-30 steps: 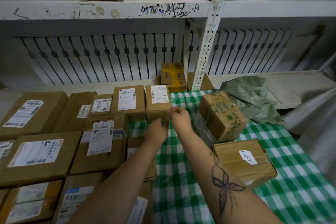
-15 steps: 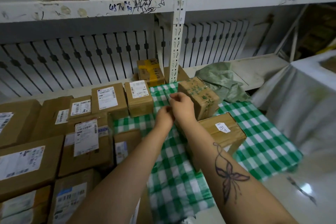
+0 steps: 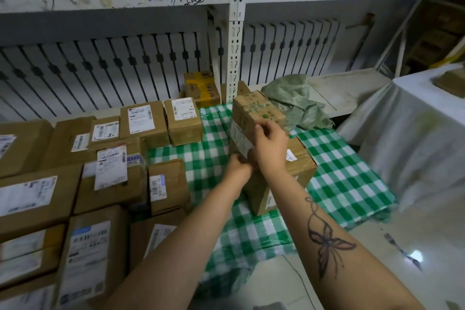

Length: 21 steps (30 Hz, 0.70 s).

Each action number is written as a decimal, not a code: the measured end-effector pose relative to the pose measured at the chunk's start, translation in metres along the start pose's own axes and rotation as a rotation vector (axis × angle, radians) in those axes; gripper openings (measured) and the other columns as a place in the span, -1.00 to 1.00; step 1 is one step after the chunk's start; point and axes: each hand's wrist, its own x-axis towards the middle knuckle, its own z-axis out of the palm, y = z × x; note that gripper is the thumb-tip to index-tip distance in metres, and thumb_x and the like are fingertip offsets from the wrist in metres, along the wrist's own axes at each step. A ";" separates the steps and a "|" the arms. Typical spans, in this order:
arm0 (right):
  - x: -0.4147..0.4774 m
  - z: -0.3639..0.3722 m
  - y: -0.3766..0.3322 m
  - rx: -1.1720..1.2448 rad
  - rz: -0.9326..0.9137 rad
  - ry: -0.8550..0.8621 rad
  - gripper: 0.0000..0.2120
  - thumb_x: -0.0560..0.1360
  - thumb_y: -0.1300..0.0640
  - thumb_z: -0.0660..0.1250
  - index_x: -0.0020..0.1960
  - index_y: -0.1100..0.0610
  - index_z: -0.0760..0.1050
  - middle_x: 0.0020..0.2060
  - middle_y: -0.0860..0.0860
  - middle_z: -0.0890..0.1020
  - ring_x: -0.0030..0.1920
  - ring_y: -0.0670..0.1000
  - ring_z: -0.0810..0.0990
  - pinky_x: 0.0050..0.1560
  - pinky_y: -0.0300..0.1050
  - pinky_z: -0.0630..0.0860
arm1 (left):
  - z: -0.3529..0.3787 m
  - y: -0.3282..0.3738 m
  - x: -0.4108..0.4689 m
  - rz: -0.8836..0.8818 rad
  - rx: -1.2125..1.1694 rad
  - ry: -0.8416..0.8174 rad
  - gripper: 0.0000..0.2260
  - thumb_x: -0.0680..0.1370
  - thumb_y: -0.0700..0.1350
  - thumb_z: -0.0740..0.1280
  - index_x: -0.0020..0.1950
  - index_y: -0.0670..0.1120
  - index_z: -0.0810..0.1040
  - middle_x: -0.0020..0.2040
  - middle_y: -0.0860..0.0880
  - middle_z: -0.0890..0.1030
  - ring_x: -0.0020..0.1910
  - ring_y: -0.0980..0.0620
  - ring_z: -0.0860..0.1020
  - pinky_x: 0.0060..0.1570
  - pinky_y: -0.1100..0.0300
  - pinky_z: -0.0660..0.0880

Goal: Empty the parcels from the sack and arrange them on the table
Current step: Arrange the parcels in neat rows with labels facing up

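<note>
Tilted parcel (image 3: 254, 108) gripped by right hand (image 3: 270, 145) and left hand (image 3: 236, 167), propped on a second box (image 3: 298, 167) (white sticker partly hidden). Labelled parcels (image 3: 144, 121) ranked leftward on the checked cloth (image 3: 339, 178); crumpled green sack (image 3: 294, 100) just behind.

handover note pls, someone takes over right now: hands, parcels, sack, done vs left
Right hand: fingers curled on the upper edge of the tilted box with green print, on the checked cloth.
Left hand: at that box's lower near corner; a firm grip cannot be confirmed.
The tilted box leans over a box with a handwritten tag.
Done: many labelled parcels sit in rows on the left of the table.
Green sack lies crumpled on the ledge behind, apparently empty.
Left: set these two loose boxes into the rows, probably beside the far row.
</note>
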 end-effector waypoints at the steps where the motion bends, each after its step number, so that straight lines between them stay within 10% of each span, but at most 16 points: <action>1: 0.000 -0.008 0.002 -0.024 -0.017 0.040 -0.81 0.55 0.19 0.20 0.05 0.12 0.58 -0.10 -0.05 0.60 -0.05 -0.03 0.55 0.03 -0.01 0.54 | 0.003 -0.002 -0.002 -0.034 -0.011 -0.006 -0.51 0.54 -0.06 0.29 0.44 -0.03 0.24 0.31 -0.16 0.47 0.23 -0.19 0.48 0.15 0.01 0.46; 7: 0.012 -0.061 0.029 -0.537 0.276 -0.014 -0.50 0.49 0.09 0.21 0.41 0.12 0.27 0.39 0.18 0.33 0.41 0.21 0.23 0.43 0.08 0.09 | 0.019 -0.015 -0.017 -0.066 -0.254 -0.021 -0.48 0.52 0.07 0.31 0.44 0.02 0.25 0.36 -0.06 0.44 0.29 -0.17 0.42 0.19 -0.11 0.32; 13: 0.005 -0.084 0.035 -0.337 0.243 -0.228 -0.57 0.48 0.19 0.25 0.35 0.12 0.42 0.17 0.14 0.58 0.14 0.16 0.54 0.00 -0.06 0.45 | 0.029 -0.019 -0.029 -0.028 -0.265 0.090 -0.43 0.48 0.18 0.32 0.39 -0.05 0.29 0.25 -0.09 0.47 0.25 -0.17 0.45 0.13 -0.04 0.41; 21: 0.011 -0.078 0.028 -0.170 0.308 -0.253 -0.64 0.45 0.02 0.34 0.16 0.19 0.56 0.13 0.17 0.61 0.14 0.19 0.55 0.13 -0.04 0.47 | 0.009 -0.023 -0.057 0.162 0.069 0.309 -0.09 0.13 0.28 0.53 0.39 0.01 0.33 0.24 0.00 0.54 0.18 -0.09 0.54 0.20 -0.08 0.47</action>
